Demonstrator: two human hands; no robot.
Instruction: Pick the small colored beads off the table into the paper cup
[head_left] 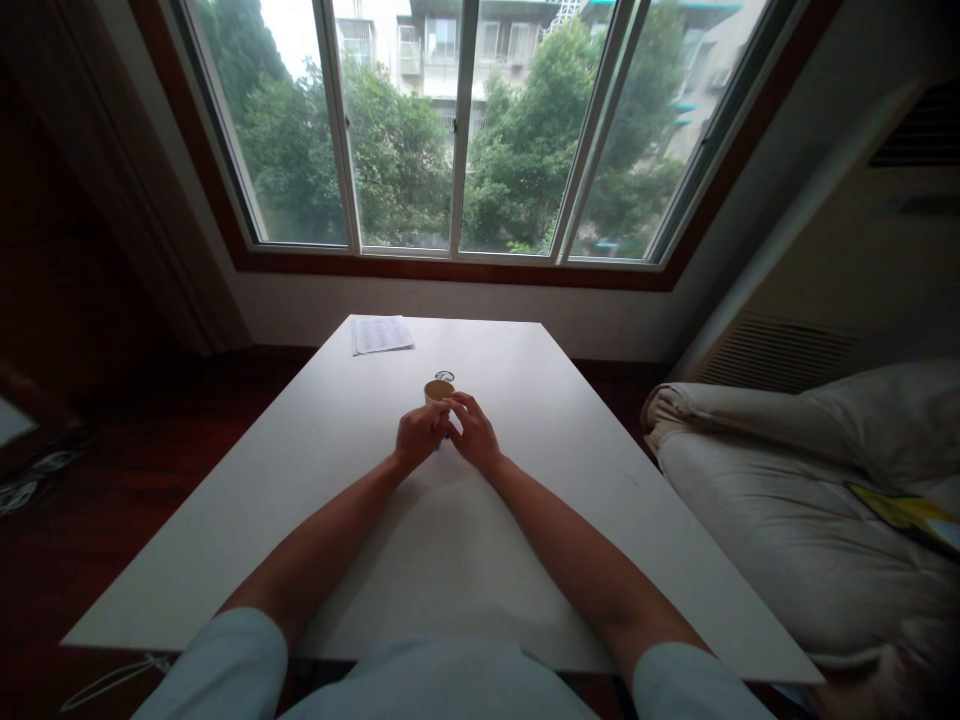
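Observation:
Both hands meet over the middle of the white table (322, 480). My left hand (420, 434) is closed, its fingertips pressed together near the right fingers. Beside it my right hand (474, 432) bends its thumb and fingers in a pinch against the left fingertips. Whatever lies between them is too small to name; a bit of something dark shows just below the fingers. Directly beyond the hands stands an upright paper cup (438, 388), light brown inside, its lower part hidden by the fingers. Behind the cup lies a small dark-rimmed ring-shaped item (444, 376).
Printed sheets of paper (381, 334) lie at the table's far left corner. A padded beige sofa (765, 480) stands along the right side. Beyond the far edge is a wall with a wide window (457, 130). Cables (37, 480) lie on the dark red floor at left.

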